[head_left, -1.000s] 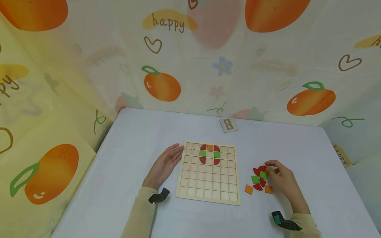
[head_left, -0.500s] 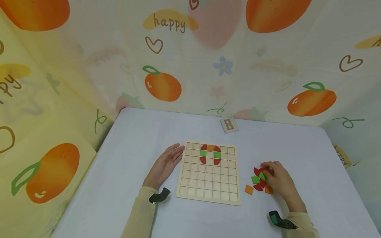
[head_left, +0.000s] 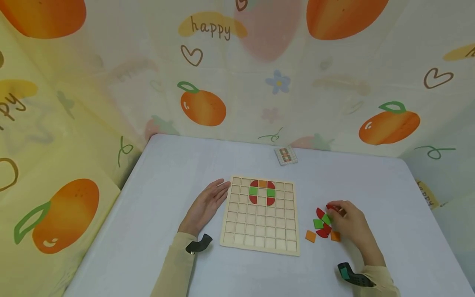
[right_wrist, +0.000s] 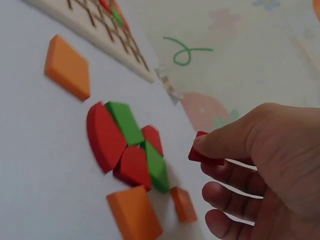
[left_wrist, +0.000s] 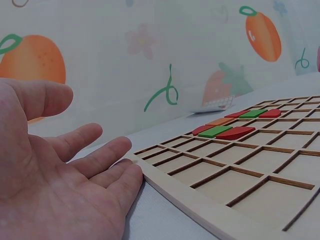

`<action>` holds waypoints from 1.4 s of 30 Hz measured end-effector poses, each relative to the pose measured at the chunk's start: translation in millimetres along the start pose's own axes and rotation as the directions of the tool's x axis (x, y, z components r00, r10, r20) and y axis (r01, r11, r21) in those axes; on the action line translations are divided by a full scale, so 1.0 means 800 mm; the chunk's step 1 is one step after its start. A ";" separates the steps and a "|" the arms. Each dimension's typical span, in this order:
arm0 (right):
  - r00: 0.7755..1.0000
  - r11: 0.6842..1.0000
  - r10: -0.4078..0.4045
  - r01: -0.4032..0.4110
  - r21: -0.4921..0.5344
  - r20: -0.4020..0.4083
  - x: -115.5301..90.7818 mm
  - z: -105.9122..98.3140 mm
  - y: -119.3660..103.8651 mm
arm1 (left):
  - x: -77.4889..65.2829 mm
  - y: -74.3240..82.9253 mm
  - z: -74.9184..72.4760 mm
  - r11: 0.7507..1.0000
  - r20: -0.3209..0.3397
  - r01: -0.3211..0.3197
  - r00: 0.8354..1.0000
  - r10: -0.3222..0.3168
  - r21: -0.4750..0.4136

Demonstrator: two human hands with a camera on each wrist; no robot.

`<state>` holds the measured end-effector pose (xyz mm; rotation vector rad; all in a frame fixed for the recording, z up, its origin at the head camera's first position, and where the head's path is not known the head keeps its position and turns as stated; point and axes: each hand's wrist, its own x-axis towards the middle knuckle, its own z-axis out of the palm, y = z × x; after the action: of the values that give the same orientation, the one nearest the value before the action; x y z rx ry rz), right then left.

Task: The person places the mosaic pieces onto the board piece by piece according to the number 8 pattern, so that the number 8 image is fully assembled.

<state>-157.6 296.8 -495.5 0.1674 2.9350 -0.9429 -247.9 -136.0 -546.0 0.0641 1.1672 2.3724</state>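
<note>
My right hand pinches a red quarter-round tile between thumb and index finger, above the right part of the table. Just left of it lies a loose cluster with green square tiles, red quarter-round tiles and an orange square tile. My left hand rests at the left edge of the wooden grid board, fingers extended and thumb apart, holding nothing. Near the board's top, four-sided green tiles, red rounded corners and one orange tile form a ring.
A small stack of pattern cards lies behind the board, close to the back edge of the white table. One orange tile sits apart between board and cluster. A printed cloth hangs behind the table.
My right hand moved left over the cluster, then back slightly right with a red quarter-round tile picked up from it. A green tile there has turned. My left hand has stayed still.
</note>
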 end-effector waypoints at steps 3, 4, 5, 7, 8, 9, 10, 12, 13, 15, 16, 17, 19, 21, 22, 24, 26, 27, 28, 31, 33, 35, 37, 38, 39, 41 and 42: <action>0.999 0.999 -0.009 0.011 0.049 -0.032 0.002 -0.004 -0.007 | 0.000 0.000 0.000 1.000 -0.001 -0.004 1.000 0.004 0.004; 0.999 0.998 -0.012 0.014 0.060 -0.040 0.003 -0.005 -0.010 | 0.000 0.000 0.000 1.000 -0.008 -0.002 1.000 0.002 0.006; 0.999 0.998 -0.016 0.019 0.068 -0.046 0.003 -0.005 -0.013 | -0.001 0.000 0.000 1.000 -0.010 -0.002 1.000 0.002 0.012; 0.998 0.996 -0.023 0.027 0.085 -0.055 0.005 -0.005 -0.019 | -0.001 0.000 0.000 1.000 -0.010 -0.001 1.000 0.002 0.020; 0.998 0.995 -0.030 0.035 0.089 -0.061 0.006 -0.005 -0.022 | -0.002 0.000 0.000 1.000 -0.008 -0.004 1.000 0.004 0.023; 0.997 0.995 -0.039 0.045 0.094 -0.067 0.007 -0.005 -0.025 | -0.002 0.000 0.000 1.000 -0.005 -0.004 1.000 0.004 0.023; 0.996 0.994 -0.044 0.051 0.099 -0.074 0.008 -0.005 -0.027 | -0.002 -0.001 0.000 1.000 -0.003 -0.004 1.000 0.004 0.022; 0.996 0.992 -0.042 0.052 0.116 -0.083 0.010 -0.005 -0.033 | -0.002 -0.001 -0.001 1.000 0.006 -0.005 1.000 0.005 0.018; 0.996 0.991 -0.032 0.043 0.125 -0.081 0.012 -0.005 -0.036 | -0.002 -0.001 -0.001 1.000 0.008 -0.004 1.000 0.004 0.016; 0.997 0.989 -0.009 0.020 0.148 -0.074 0.014 -0.006 -0.042 | -0.002 -0.001 -0.001 1.000 0.012 -0.001 1.000 0.001 0.012; 0.998 0.987 0.002 0.009 0.157 -0.069 0.014 -0.007 -0.045 | -0.002 -0.001 -0.001 1.000 0.014 -0.001 1.000 0.000 0.011; 0.998 0.986 0.007 0.004 0.165 -0.064 0.015 -0.007 -0.048 | -0.001 -0.002 -0.001 1.000 0.015 0.000 1.000 0.000 0.011; 0.999 0.984 0.010 0.000 0.181 -0.051 0.017 -0.007 -0.054 | -0.001 -0.002 -0.002 1.000 0.016 -0.001 1.000 0.001 0.010; 0.999 0.979 0.004 0.005 0.203 -0.040 0.018 -0.006 -0.059 | 0.000 -0.002 -0.003 1.000 0.017 -0.001 1.000 0.001 0.008; 0.999 0.978 -0.002 0.009 0.210 -0.038 0.019 -0.006 -0.062 | 0.000 -0.002 -0.003 1.000 0.017 -0.002 1.000 0.002 0.006; 0.999 0.973 -0.009 0.016 0.230 -0.031 0.021 -0.004 -0.067 | 0.000 -0.002 -0.003 1.000 0.017 -0.003 1.000 0.003 0.005; 0.999 0.968 -0.021 0.027 0.248 -0.028 0.023 -0.002 -0.072 | 0.000 -0.002 -0.003 1.000 0.016 -0.004 1.000 0.004 0.005; 0.999 0.967 -0.028 0.034 0.254 -0.029 0.024 0.000 -0.075 | 0.000 -0.001 -0.002 1.000 0.016 -0.004 1.000 0.004 0.007; 0.999 0.965 -0.034 0.041 0.259 -0.030 0.026 0.001 -0.077 | 0.000 -0.001 -0.002 1.000 0.018 -0.005 1.000 0.004 0.008; 0.998 0.960 -0.056 0.061 0.275 -0.026 0.029 0.005 -0.083 | 0.000 -0.001 -0.002 1.000 0.015 -0.004 1.000 0.004 0.012; 0.998 0.957 -0.065 0.069 0.282 -0.023 0.030 0.008 -0.086 | -0.001 -0.001 -0.001 1.000 0.014 -0.004 1.000 0.003 0.012; 0.997 0.955 -0.074 0.076 0.287 -0.017 0.032 0.012 -0.089 | -0.001 0.000 0.000 1.000 0.012 -0.005 1.000 0.005 0.012; 0.997 0.953 -0.080 0.079 0.292 -0.009 0.033 0.015 -0.092 | -0.001 0.000 0.000 1.000 0.012 -0.005 1.000 0.005 0.010; 0.996 0.953 -0.087 0.086 0.289 -0.010 0.034 0.016 -0.093 | -0.001 0.000 0.000 1.000 0.012 -0.006 1.000 0.005 0.010; 0.995 0.953 -0.095 0.093 0.287 -0.008 0.035 0.018 -0.095 | -0.001 0.000 0.000 1.000 0.012 -0.006 1.000 0.006 0.009; 0.995 0.949 -0.104 0.099 0.300 0.002 0.037 0.021 -0.099 | 0.000 0.000 0.000 1.000 0.016 -0.009 1.000 0.009 0.010; 0.994 0.948 -0.113 0.107 0.299 0.005 0.037 0.022 -0.100 | 0.000 0.000 0.000 1.000 0.015 -0.008 1.000 0.008 0.008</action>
<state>-196.6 224.1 -466.2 0.0039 2.7894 -1.3927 -248.0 -136.2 -546.0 0.0888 1.1717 2.3704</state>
